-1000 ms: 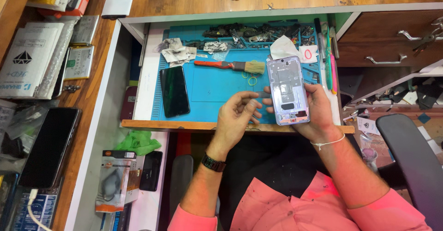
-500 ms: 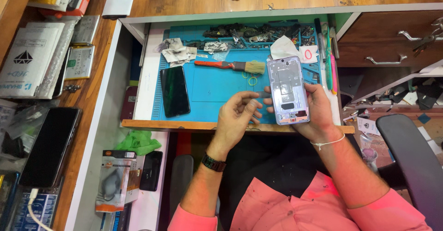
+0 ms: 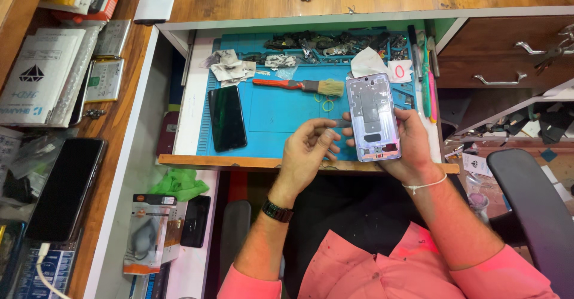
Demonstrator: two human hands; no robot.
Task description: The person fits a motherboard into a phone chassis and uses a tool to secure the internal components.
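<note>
Fingers [image 3: 412, 120] of the right hand [image 3: 406, 143] wrap around the edges of a lilac phone frame [image 3: 372, 117], thumb side on its right rim and fingertips showing at its left edge, so the frame is held upright with its open inner side toward the camera, above the front lip of the drawer. Just left of it, the left hand [image 3: 308, 152] has its fingers loosely curled and slightly apart, the thumb and forefinger pinching a small dark strip-like part [image 3: 342, 123] whose tip nearly meets the frame's left edge; what the part is cannot be told. Beyond the fingertips lies a blue work mat [image 3: 275, 111] inside the open drawer [image 3: 185, 96], and on it, just past the left hand, a brush [image 3: 299, 86] with an orange handle and pale bristles. Farther left of the left hand a black phone [image 3: 226, 118] lies face up on the mat. At the mat's far edge sits a heap of small dark parts [image 3: 323, 42], with crumpled white wipes [image 3: 230, 66] to the left. A dark watch [image 3: 277, 210] circles the left wrist, a white thread [image 3: 426, 185] the right.
</note>
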